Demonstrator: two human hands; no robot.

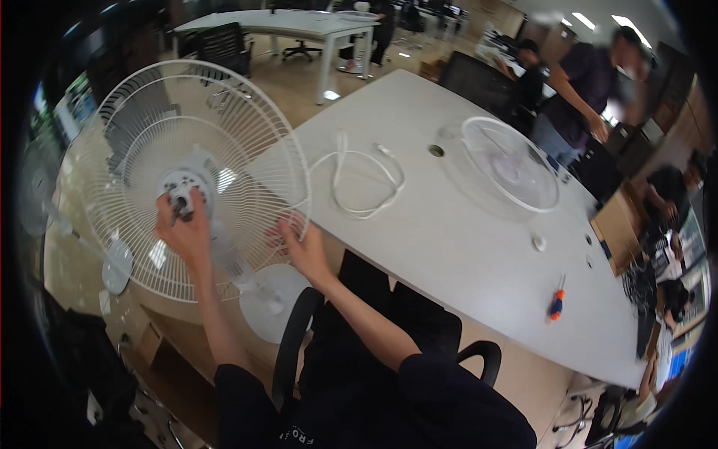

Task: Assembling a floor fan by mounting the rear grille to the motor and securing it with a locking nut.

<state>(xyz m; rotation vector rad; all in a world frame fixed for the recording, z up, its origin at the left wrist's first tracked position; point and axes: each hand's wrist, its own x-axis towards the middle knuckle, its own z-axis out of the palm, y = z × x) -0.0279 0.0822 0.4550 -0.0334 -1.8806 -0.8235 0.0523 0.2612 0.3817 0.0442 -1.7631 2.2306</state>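
A white pedestal fan stands at the left, its round wire rear guard (295, 150) mounted around the motor hub (183, 179) and no blades on it. My left hand (188, 236) is closed at the hub, thumb and fingers around the metal shaft in the middle; the fingers partly hide what they pinch. With my right hand (305, 251) I hold the guard's lower right rim, some fingers behind the wires. Below the guard, the fan's pole leads down to a round white base (277, 303) on the floor.
On the white table (449, 232) lie a coiled white cord (366, 213), another round fan guard (553, 196), a small white round part (538, 243) and an orange-and-blue screwdriver (556, 307). A cardboard box (619, 228) sits at the right edge. Other people are beyond the table.
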